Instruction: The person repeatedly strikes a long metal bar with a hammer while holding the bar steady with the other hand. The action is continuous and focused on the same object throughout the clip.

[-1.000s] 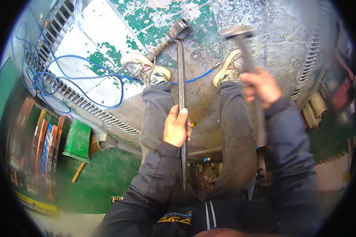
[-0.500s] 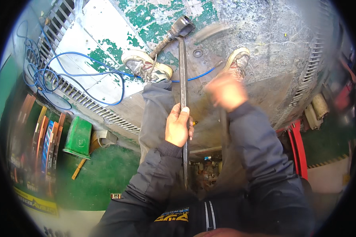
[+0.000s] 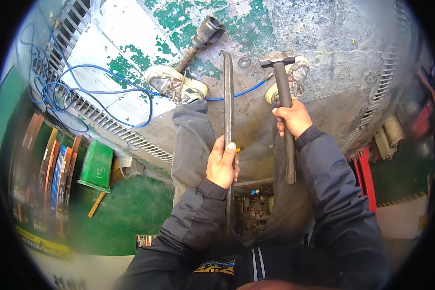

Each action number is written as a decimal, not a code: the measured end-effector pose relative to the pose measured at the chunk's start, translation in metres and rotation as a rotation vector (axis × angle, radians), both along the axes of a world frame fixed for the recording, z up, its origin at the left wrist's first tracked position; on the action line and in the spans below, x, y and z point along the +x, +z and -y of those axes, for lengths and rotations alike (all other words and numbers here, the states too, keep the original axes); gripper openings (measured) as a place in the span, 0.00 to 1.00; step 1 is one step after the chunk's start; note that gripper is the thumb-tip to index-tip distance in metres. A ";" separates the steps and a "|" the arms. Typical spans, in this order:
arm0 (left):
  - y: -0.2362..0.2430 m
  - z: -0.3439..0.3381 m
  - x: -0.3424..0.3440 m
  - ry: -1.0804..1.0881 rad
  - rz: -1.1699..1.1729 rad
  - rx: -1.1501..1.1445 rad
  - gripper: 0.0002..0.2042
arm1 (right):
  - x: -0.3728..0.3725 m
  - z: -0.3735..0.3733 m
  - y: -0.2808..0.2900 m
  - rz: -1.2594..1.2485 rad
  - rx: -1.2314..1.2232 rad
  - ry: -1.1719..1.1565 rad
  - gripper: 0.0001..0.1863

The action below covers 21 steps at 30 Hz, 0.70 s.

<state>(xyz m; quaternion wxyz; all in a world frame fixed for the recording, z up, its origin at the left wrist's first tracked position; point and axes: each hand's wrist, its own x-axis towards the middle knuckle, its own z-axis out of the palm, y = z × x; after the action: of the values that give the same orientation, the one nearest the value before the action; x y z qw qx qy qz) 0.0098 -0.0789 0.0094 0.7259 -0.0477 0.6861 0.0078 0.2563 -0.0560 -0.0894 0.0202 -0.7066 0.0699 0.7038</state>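
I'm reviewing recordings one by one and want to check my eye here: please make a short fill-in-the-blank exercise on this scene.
The right hand grips a brown-handled, metal-headed striking tool: a ____.
The left hand holds a long, grey metal bar; touching or apart, the two tools are ____.
The green, tapered plastic bin is on the picture's ____ side.
Missing words: hammer; apart; left.

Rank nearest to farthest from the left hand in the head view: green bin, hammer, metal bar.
From the left hand:
1. Metal bar: in its grip, touching.
2. Hammer: to its right, held in the right hand.
3. Green bin: off to the left, beyond the person's leg.
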 end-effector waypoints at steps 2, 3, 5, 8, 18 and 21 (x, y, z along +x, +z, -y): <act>-0.005 -0.003 -0.003 0.032 -0.010 -0.033 0.18 | -0.008 -0.005 0.000 -0.065 0.016 0.013 0.14; -0.007 -0.004 -0.006 0.018 -0.027 -0.042 0.18 | -0.013 -0.009 -0.001 -0.037 0.011 0.023 0.14; -0.011 -0.004 -0.011 0.083 -0.046 -0.038 0.18 | -0.022 -0.014 -0.001 -0.104 0.061 -0.011 0.15; -0.013 -0.007 -0.019 0.120 -0.078 -0.017 0.19 | -0.036 -0.018 -0.002 -0.077 0.030 0.012 0.16; -0.012 -0.027 -0.036 0.167 -0.038 0.009 0.19 | -0.054 -0.034 0.007 -0.059 0.068 0.040 0.18; -0.014 -0.034 -0.043 0.132 -0.018 -0.003 0.18 | -0.060 -0.040 0.009 -0.036 0.085 0.049 0.17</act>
<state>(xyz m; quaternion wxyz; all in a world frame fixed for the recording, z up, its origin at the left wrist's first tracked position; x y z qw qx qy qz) -0.0332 -0.0451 -0.0050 0.7175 -0.0936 0.6880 0.0550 0.1965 -0.0161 -0.0803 0.0318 -0.6937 0.0232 0.7192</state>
